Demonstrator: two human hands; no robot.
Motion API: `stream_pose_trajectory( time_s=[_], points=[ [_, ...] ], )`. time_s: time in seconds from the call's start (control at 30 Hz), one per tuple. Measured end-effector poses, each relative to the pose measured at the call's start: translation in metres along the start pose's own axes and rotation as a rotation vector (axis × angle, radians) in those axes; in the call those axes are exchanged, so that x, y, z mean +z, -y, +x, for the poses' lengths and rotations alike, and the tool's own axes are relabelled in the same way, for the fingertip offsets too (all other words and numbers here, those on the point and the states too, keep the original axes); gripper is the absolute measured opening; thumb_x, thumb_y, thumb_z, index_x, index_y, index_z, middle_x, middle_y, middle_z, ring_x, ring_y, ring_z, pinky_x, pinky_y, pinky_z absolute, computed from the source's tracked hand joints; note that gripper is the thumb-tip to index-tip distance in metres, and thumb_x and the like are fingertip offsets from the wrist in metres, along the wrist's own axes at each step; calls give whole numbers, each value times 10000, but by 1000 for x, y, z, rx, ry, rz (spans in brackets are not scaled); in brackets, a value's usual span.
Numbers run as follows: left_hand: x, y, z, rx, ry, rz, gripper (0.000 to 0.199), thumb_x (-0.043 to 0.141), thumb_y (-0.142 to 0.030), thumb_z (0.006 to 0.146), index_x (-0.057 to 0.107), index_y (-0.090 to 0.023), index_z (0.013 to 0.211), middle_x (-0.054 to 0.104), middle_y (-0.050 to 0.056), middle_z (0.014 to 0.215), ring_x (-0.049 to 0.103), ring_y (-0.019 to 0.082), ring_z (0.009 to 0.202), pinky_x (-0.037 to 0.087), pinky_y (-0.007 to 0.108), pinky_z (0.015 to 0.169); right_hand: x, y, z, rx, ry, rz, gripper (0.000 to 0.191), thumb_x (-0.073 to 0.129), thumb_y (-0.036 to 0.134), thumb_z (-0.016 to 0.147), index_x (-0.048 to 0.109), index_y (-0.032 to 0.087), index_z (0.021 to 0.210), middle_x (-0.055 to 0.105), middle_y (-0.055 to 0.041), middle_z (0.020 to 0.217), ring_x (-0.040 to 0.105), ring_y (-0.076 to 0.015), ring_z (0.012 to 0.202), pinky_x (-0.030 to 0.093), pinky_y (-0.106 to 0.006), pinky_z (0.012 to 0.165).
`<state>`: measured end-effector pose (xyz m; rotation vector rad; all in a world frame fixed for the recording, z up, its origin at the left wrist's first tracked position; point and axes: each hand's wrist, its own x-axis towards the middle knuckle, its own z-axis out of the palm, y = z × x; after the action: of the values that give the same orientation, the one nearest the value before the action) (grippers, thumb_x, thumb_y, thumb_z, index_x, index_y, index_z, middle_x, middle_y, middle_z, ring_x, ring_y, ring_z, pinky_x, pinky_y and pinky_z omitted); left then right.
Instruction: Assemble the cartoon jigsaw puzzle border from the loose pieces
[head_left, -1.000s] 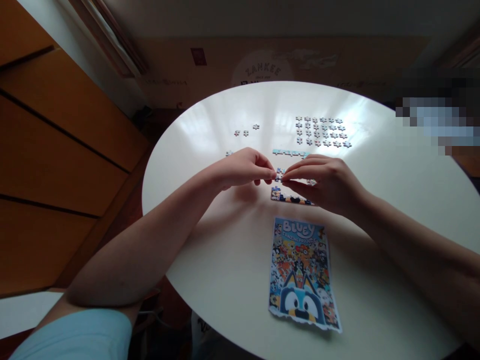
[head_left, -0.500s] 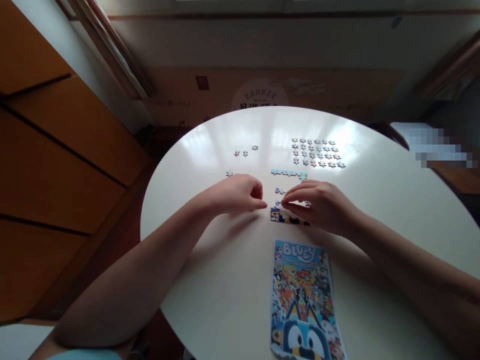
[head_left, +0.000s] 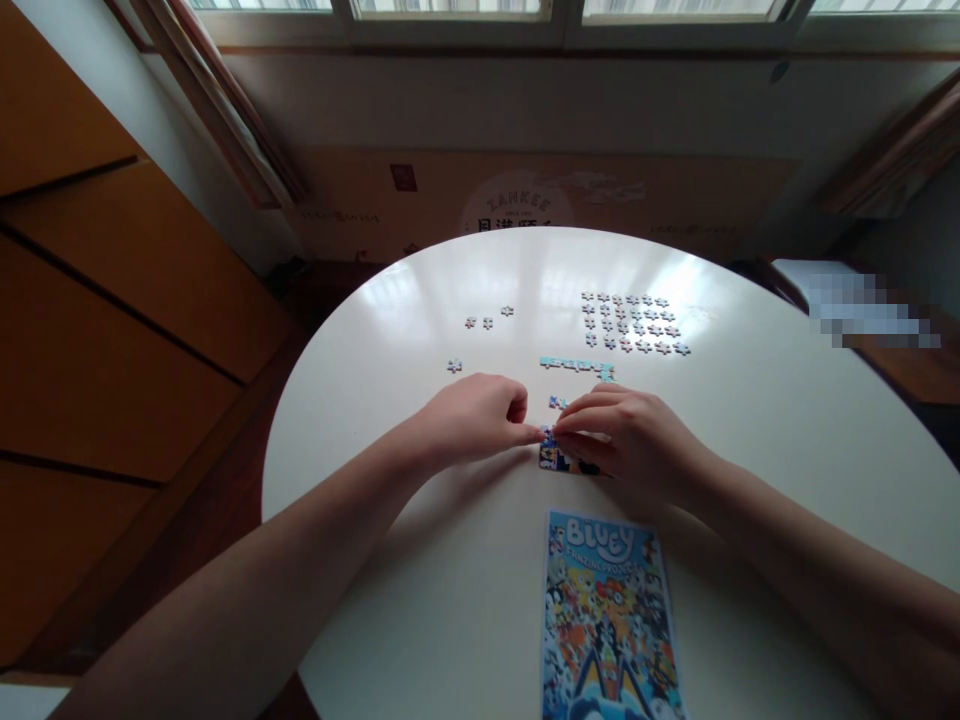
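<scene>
Low on the white table lies a joined strip of dark puzzle pieces [head_left: 556, 460], partly under my right hand [head_left: 634, 432]. The thumb and fingers of that hand pinch a small puzzle piece [head_left: 548, 436] at the strip's upper left. From the left, my left hand [head_left: 487, 415] reaches in with its index finger extended to that piece's edge and the other fingers curled. Above my right hand are a light blue joined strip [head_left: 576, 365] and a small joined bit [head_left: 556, 402].
Rows of loose pieces [head_left: 634, 323] lie at the back right of the white table [head_left: 420, 580]. Several single pieces [head_left: 471, 322] are at the back left. A Bluey picture sheet [head_left: 609, 610] lies near the front. Orange cabinets stand left.
My right hand has moved slightly left with the piece, and my left fingertip now meets it at the strip's left end. The view has tilted up.
</scene>
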<state>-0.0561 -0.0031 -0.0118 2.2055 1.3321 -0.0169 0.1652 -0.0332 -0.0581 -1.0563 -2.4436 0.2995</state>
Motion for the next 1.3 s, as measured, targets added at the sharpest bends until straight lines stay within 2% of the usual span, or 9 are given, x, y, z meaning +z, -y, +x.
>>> stream_pose_trajectory(
  time_s=[0.33, 0.67, 0.9, 1.3],
  points=[
    [8, -4, 2, -5, -55, 67, 306, 641, -500, 772, 584, -209, 695, 657, 22, 755, 507, 159, 657, 298, 299, 564, -3, 1, 2, -18, 48, -7, 156, 628, 221, 930, 771, 285, 929, 766, 24, 985, 650, -169, 870, 488, -302, 753],
    [7, -5, 1, -30, -55, 70, 290, 636, -468, 758, 557, -207, 658, 649, 17, 736, 494, 154, 641, 297, 303, 546, -8, 12, 0, -74, 68, -87, 217, 557, 260, 962, 770, 265, 924, 767, -3, 973, 644, -178, 849, 469, -322, 728],
    [4, 1, 4, -30, -35, 6, 370, 567, -544, 836, 571, -204, 689, 660, 35, 739, 515, 162, 640, 308, 309, 558, -10, 18, -1, -81, 84, -148, 259, 511, 253, 979, 767, 248, 939, 766, -20, 996, 651, -194, 871, 477, -342, 724],
    [6, -1, 4, -48, -62, 47, 301, 610, -479, 797, 570, -209, 669, 659, 31, 751, 509, 168, 664, 311, 303, 581, -5, 22, -4, -44, 29, -153, 266, 504, 290, 994, 755, 237, 924, 775, -20, 989, 679, -201, 863, 479, -360, 762]
  ],
)
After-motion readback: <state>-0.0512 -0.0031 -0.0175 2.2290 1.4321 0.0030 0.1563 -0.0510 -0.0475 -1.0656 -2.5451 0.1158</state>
